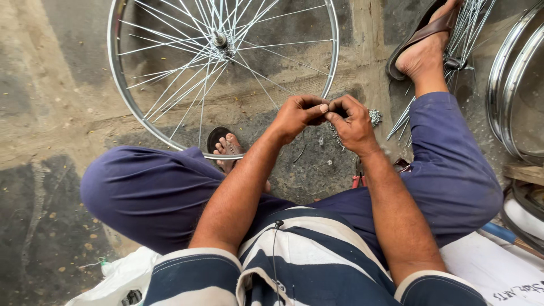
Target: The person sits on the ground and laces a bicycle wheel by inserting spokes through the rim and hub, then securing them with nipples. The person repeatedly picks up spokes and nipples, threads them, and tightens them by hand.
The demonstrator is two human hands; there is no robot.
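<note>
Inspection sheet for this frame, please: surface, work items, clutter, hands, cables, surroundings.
Surface: rough stained concrete floor.
Job's things: spoked bicycle wheel lying flat ahead; pile of small metal parts beside the hands.
Clutter: loose spokes; red-handled tool, mostly hidden.
Grippers: left hand and right hand pinched together, fingertips touching; whatever they pinch is too small to tell.
Cables: thin black cord on the shirt.
Surroundings: stacked rims at right; white sacks.

Bicycle-repair workshop: spoked wheel [222,73], spare rims [518,85]
</note>
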